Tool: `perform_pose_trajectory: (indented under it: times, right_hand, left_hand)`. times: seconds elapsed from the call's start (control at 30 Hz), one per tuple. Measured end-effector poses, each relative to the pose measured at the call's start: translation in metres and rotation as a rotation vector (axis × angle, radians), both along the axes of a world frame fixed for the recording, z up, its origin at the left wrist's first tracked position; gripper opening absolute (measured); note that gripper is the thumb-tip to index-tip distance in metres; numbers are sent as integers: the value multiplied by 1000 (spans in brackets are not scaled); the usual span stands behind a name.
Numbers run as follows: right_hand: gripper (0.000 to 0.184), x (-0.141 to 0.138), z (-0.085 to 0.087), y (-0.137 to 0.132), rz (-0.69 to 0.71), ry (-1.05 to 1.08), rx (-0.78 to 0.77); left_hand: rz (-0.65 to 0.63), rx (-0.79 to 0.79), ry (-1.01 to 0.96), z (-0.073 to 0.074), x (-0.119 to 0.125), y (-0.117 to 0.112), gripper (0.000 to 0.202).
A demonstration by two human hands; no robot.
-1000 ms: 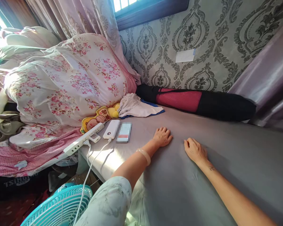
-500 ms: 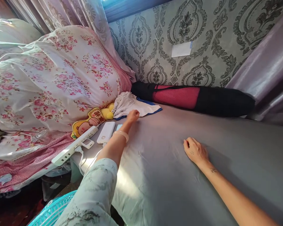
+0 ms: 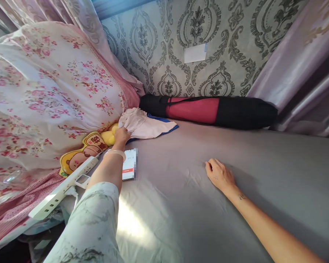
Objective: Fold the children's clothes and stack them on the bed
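Note:
My left hand [image 3: 122,136] reaches forward, its fingers closed at the near left edge of a crumpled white garment with blue trim [image 3: 142,124]. A pale bangle [image 3: 115,155] circles that wrist. Just right of the wrist a phone [image 3: 128,166] lies face up with its screen lit, partly covered by my forearm. Farther right, my right hand [image 3: 220,175] rests on the grey sheet [image 3: 181,204] with its fingers curled in and nothing in them.
A white power strip [image 3: 57,193] with a plugged-in charger runs along the left edge, beside a yellow plush toy [image 3: 76,157]. Flowered bedding [image 3: 57,84] is heaped behind. A long black and red bag [image 3: 203,110] lies against the patterned wall.
My left hand has moved left along the garment to its left end. More of the phone shows now, and the white power bank is hidden behind my arm. My right hand stays curled.

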State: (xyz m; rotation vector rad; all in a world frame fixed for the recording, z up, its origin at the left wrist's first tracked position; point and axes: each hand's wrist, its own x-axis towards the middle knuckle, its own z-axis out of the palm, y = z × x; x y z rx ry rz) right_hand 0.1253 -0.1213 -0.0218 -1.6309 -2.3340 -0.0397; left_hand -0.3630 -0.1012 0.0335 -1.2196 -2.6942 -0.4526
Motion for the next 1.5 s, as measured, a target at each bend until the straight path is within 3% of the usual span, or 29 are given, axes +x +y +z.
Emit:
perform_pose_trajectory:
  times: [0.23, 0.53, 0.67, 0.87, 1.03, 1.17, 1.33, 1.5]
  right_hand:
    - [25, 1, -1, 0, 14, 22, 43]
    - [22, 0, 3, -3, -5, 18, 4]
    - [23, -1, 5, -4, 0, 20, 0]
    - [22, 0, 5, -4, 3, 16, -1]
    - [22, 0, 6, -4, 9, 7, -5]
    - [22, 0, 7, -4, 2, -3, -18]
    - [23, -1, 8, -4, -7, -15, -37]
    - [22, -1, 8, -6, -3, -11, -25]
  left_hand:
    - [81, -47, 32, 2, 13, 1, 48]
    - [77, -55, -54, 5, 12, 4, 30]
    - [122, 51, -159, 11, 13, 9, 26]
    - [-48, 333, -254, 23, 31, 29, 24]
    - [-53, 452, -336, 24, 69, 49, 25]
    - [-80, 484, -385, 11, 114, 52, 28]
    - [-240, 480, -515, -11, 181, 36, 24]
    - [-444, 353, -668, -17, 238, 12, 24]
